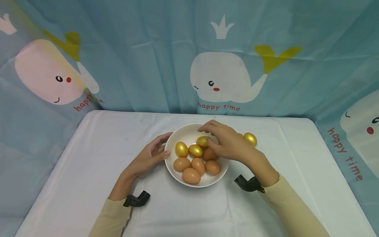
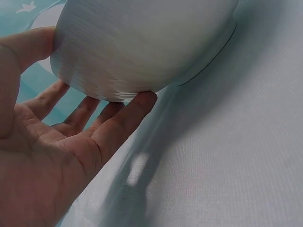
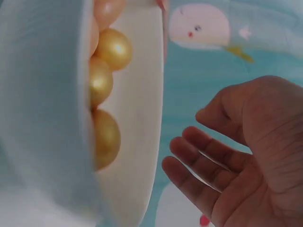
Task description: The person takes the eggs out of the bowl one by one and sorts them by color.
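Probably slick, the gold egg (image 1: 201, 142) nearest the right hand (image 1: 227, 141), fingers parted and empty, suits a girth hold; the left hand (image 1: 149, 154) pinches the bowl (image 1: 188, 130).

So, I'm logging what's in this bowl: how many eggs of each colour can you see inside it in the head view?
Gold eggs: 3
Brown eggs: 5
Total visible in the bowl: 8
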`<state>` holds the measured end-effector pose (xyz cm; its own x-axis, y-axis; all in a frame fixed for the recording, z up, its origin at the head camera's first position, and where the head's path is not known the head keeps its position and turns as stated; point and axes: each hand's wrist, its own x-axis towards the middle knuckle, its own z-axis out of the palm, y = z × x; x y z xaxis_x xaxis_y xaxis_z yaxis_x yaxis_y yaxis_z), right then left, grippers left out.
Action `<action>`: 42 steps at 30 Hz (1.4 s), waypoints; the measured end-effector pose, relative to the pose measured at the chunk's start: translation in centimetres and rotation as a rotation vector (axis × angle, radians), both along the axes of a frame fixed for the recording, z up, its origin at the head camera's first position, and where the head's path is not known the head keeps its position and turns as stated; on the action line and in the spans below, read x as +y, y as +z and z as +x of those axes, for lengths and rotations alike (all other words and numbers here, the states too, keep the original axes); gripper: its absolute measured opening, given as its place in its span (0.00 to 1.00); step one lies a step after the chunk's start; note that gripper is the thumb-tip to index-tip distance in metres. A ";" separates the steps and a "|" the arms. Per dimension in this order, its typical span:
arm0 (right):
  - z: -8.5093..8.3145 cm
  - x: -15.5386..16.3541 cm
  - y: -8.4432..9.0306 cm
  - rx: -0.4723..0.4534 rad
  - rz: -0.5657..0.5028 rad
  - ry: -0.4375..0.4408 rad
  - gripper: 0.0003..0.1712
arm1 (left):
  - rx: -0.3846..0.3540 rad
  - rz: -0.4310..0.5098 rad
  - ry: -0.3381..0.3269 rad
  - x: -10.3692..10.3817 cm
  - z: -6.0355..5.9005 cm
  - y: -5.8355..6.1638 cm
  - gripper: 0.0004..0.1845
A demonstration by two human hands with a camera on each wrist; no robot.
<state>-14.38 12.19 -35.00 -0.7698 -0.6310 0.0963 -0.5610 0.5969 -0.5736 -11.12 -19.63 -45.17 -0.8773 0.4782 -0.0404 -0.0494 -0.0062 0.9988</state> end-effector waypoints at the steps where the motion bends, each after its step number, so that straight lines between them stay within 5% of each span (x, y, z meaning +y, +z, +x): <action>1: -0.1 -0.6 0.1 -0.014 0.015 0.012 0.21 | -0.001 0.004 -0.001 0.0 0.0 0.0 0.38; 12: -1.2 -4.9 0.7 -0.042 0.188 0.096 0.21 | 0.000 -0.002 -0.006 -0.2 0.0 -0.2 0.38; 22: -2.0 -7.2 -1.0 0.010 0.330 0.177 0.19 | 0.008 0.021 -0.010 -0.2 -0.1 -0.2 0.39; 29: -1.6 -7.8 -1.4 0.000 0.352 0.218 0.13 | -0.006 0.041 -0.022 0.0 -0.1 -0.4 0.38; 42: -1.3 -9.4 -1.8 -0.085 0.355 0.203 0.20 | -0.007 0.053 -0.020 -0.1 -0.1 -0.3 0.38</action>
<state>-15.63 2.79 -36.78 -0.6223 -0.7534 -0.2126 -0.6473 0.6479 -0.4015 -11.19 -19.75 -45.49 -0.8675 0.4970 -0.0203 -0.0566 -0.0581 0.9967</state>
